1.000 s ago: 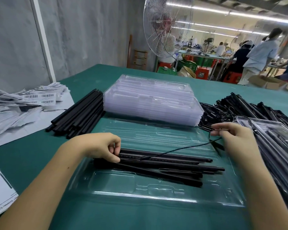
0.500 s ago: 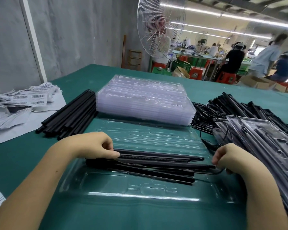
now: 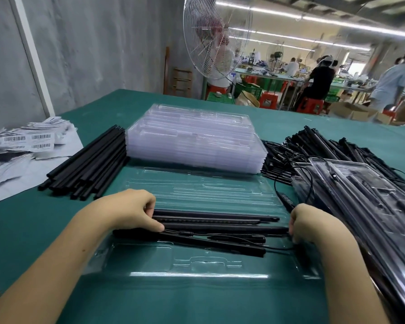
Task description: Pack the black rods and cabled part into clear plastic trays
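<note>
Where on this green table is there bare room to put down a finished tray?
Bare green table lies beyond the stack of empty trays, up to the far edge. Another patch sits at the near edge, in front of the open tray. The right is crowded with filled trays and cabled rods; the left holds loose rods and labels.

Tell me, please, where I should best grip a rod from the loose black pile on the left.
Probably pinch a top rod's near end, from the near left: in the black pile those ends lie staggered and free, away from the tray stack.
</note>
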`<state>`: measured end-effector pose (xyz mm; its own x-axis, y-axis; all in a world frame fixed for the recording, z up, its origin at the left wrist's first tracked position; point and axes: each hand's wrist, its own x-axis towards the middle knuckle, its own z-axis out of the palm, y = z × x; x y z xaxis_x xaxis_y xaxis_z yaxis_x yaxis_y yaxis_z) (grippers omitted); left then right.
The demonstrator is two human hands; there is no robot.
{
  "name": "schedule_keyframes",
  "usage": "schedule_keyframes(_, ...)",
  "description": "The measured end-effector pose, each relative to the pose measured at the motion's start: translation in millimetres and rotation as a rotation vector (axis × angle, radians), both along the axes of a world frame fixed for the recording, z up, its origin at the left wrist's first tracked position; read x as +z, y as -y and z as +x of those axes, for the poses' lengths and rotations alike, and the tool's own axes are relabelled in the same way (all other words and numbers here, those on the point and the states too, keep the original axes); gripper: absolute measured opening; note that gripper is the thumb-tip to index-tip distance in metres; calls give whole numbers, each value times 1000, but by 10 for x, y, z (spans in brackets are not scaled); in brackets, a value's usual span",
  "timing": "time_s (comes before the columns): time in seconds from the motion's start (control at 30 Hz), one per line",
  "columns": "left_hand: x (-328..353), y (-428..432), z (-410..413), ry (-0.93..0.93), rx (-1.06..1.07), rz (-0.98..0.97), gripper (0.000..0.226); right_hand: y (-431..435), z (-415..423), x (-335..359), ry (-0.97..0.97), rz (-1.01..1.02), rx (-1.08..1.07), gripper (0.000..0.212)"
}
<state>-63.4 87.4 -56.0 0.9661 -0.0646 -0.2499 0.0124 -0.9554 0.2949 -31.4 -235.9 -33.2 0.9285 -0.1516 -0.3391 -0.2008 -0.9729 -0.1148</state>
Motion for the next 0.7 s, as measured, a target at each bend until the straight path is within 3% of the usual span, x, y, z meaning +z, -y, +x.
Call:
schedule_keyframes(0.27, 17, -5, 1, -50, 47, -113, 30, 96, -122, 189, -40, 157, 29, 20)
schedule_keyframes(0.37, -5, -8, -2, -50, 67, -129, 31, 130, -165, 244, 95, 216, 47, 18)
schedule_keyframes(0.53, -6, -42, 30, -56, 89, -156, 32, -14, -137, 242, 506, 197, 104, 21)
schedule_keyframes(0.63, -5, -55, 41, -55, 86, -169, 32, -96, -173, 218, 568, 249, 155, 19)
schedule_keyframes(0.7, -7, -68, 47, -68, 64, -178, 30, -45, -124, 210, 674, 282, 71, 19)
